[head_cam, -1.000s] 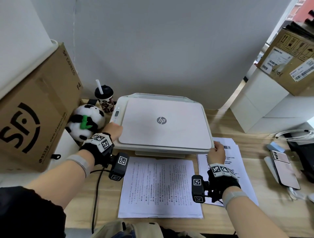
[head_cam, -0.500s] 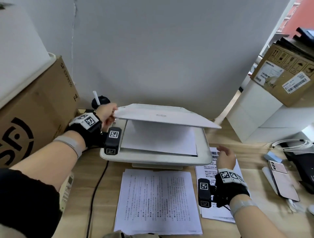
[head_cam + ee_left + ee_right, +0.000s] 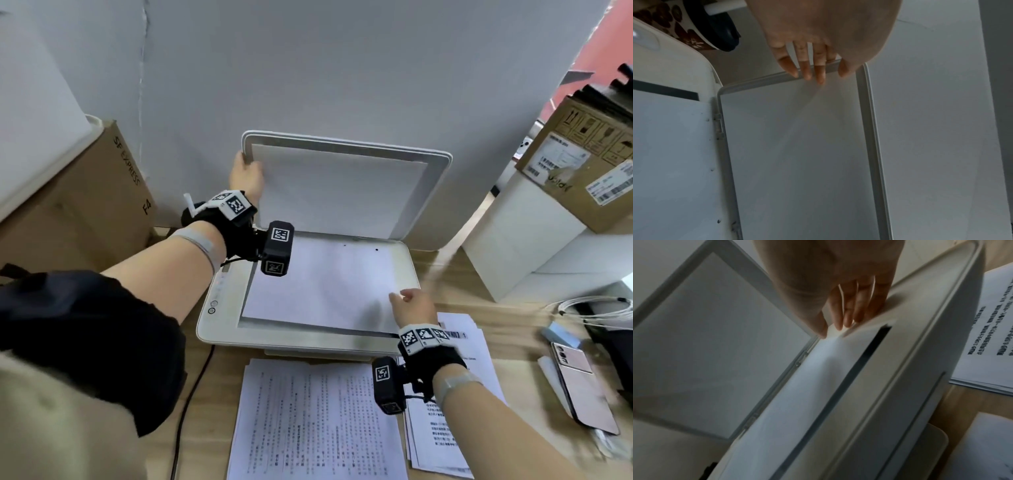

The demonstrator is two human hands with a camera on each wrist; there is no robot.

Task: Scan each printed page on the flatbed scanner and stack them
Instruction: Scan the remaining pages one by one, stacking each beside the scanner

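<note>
While the left hand (image 3: pixel 247 175) grips the lid (image 3: pixel 342 186) at its upper left corner, propping it upright to expose the scanner (image 3: pixel 308 337) bed, the right hand (image 3: pixel 412 305) pinches the page's (image 3: pixel 318 281) near right corner, probably to lift it. Page lies blank side up, flat on the scanner glass.

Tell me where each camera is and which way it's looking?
Head: worn on the head, looks down at the white flatbed scanner; both forearms show.
Left wrist: looks along the left hand, gripping the raised white scanner lid.
Right wrist: looks along the right hand, pinching the white paper sheet on the glass.
Shared: both wrist views show the lid's underside and the sheet.
</note>
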